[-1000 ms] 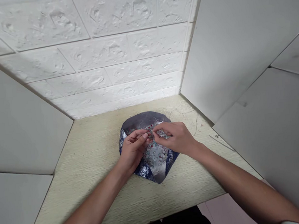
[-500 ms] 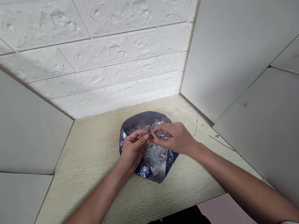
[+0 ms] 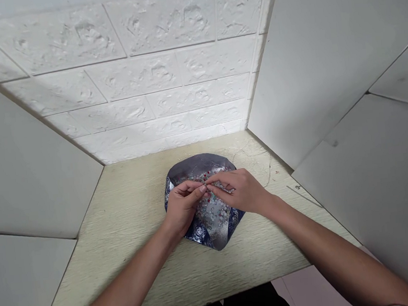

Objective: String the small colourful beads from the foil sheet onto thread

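Note:
A shallow tray of folded blue-and-silver patterned paper (image 3: pixel 201 234) lies on the pale wooden table (image 3: pixel 130 213). It holds several small beads (image 3: pixel 215 213), white, red and green. My left hand (image 3: pixel 182 208) and my right hand (image 3: pixel 238 191) meet above the tray, fingertips touching. Both hands are pinched shut on something tiny between thumb and forefinger; I cannot make out what it is.
A white brick-pattern wall (image 3: pixel 146 77) closes the back. Plain grey panels stand at the left (image 3: pixel 22 175) and the right (image 3: pixel 325 64). Thin thread-like strands (image 3: pixel 268 168) lie on the table right of the tray. The table's front edge runs just below my forearms.
My two hands have drawn slightly closer and lower over the tray, fingertips now meeting. The view has shifted a little downward.

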`<state>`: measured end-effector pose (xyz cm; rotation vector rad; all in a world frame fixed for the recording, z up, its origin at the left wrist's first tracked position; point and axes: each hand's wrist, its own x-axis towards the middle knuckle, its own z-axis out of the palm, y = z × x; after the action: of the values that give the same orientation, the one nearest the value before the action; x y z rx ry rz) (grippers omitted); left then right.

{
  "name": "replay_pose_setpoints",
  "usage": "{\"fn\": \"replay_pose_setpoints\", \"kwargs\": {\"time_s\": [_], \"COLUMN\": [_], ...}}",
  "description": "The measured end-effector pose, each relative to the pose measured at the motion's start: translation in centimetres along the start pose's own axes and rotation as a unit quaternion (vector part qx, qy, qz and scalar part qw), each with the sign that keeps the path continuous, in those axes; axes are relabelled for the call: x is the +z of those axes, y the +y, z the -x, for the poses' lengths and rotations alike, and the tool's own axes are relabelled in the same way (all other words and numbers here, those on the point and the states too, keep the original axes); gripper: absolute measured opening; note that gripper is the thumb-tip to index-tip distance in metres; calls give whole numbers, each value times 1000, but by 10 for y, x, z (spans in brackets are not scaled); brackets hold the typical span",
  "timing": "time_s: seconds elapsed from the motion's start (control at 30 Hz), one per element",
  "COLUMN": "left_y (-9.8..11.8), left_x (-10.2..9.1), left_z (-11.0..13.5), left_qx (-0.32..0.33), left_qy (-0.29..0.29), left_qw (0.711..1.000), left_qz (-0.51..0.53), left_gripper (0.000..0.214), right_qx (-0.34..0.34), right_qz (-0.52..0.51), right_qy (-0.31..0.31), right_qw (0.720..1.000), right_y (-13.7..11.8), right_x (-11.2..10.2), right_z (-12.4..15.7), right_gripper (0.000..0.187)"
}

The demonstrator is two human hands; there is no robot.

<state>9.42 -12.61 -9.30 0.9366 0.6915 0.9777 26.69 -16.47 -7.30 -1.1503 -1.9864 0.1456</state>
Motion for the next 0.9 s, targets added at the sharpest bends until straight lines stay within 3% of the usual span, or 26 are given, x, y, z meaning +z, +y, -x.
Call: {"fn": "replay_pose_setpoints", "kwargs": {"time_s": [0.23, 0.37, 0.47, 0.6, 0.77, 0.83, 0.9], "left_y": [5, 13, 26, 47, 60, 56, 48], "left_x": [-2, 0, 1, -5, -7, -2, 6], "left_z": [1, 3, 3, -4, -6, -1, 7], "left_qx": [10, -10, 17, 176, 394, 445, 458], "left_qy": [-54, -91, -83, 24, 146, 159, 118], "left_qw": [998, 996, 996, 984, 904, 874, 862], "left_qz": [-44, -8, 18, 7, -77, -117, -183], "left_gripper": [14, 16, 20, 22, 17, 15, 10], "right_qx": [7, 19, 7, -17, -32, -40, -51], "right_qz": [-24, 10, 32, 83, 120, 141, 171], "right_qy": [-42, -36, -44, -72, -108, -128, -150], "right_qw": [999, 999, 998, 994, 986, 981, 972], "right_y": [3, 1, 1, 3, 6, 5, 4], "right_x": [-2, -2, -3, -4, -4, -5, -5], "right_z": [-1, -1, -1, -4, -4, -3, -2], "right_gripper": [18, 12, 8, 7, 8, 9, 10]}}
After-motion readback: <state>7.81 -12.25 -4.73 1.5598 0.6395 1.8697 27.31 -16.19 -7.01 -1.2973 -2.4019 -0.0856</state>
